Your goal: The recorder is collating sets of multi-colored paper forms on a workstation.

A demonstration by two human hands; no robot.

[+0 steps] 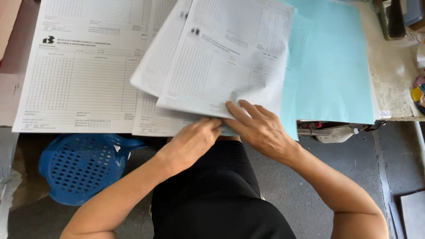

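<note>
Your right hand (261, 128) has its grip closed on the lower edge of a white printed form (226, 62), fingers spread flat over the top of the sheet and the thumb tucked beneath it, so the paper is pinched rather than merely pressed. Your left hand (192, 140) meets it at the same corner, fingers curled in and closing on the sheet edges just beside the right fingertips; exactly how many sheets it has caught you cannot tell from here. Keep the pinch light and close to the corner, since thin paper creases if you squeeze or pull against the stack. Let the thumb slide to part one sheet from the next, and lift the edge only a little. The form is blurred and raised at an angle above the others, its near edge at the front of the surface (389, 84), overlapping a second loose white sheet (155, 66) to its left and a pale blue paper stack (332, 66) to its right. A flat form with a ruled grid (79, 75) lies further left. Both wrists are bent inward, forearms converging from either side of your lap, elbows low. Below the surface edge a blue perforated plastic stool (79, 166) stands on the floor.
</note>
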